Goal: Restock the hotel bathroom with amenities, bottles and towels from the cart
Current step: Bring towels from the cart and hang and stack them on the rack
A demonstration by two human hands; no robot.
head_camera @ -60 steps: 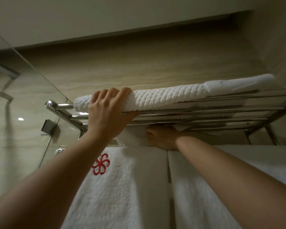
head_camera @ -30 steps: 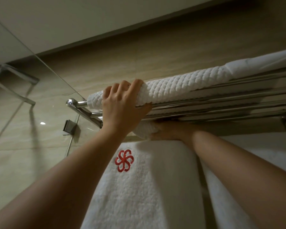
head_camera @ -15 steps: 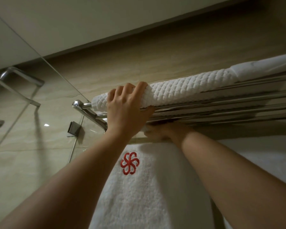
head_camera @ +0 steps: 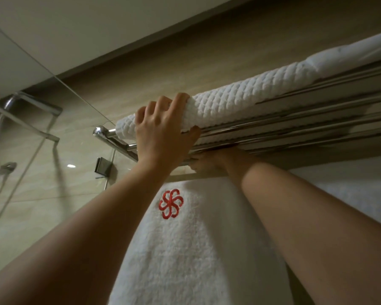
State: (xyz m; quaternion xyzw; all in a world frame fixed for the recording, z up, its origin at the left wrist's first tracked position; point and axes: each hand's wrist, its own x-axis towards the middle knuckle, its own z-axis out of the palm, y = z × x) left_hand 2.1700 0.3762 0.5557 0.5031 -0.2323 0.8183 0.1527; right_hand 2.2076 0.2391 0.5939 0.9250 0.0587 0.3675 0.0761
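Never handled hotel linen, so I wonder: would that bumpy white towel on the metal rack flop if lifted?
Probably floppy: the towel dents where the left hand grips it. Folded, it may hold shape briefly, then sag. Its bumpy weave likely keeps it from sliding on the smooth rack bars.

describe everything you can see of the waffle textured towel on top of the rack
The waffle towel is white and thick, folded into a long bundle with a raised honeycomb weave. It lies lengthwise on the bars of the chrome rack, its left end near the rack's corner. The left hand grips that end, fingers over the top, thumb under the front edge. Its right end meets a smoother white towel.
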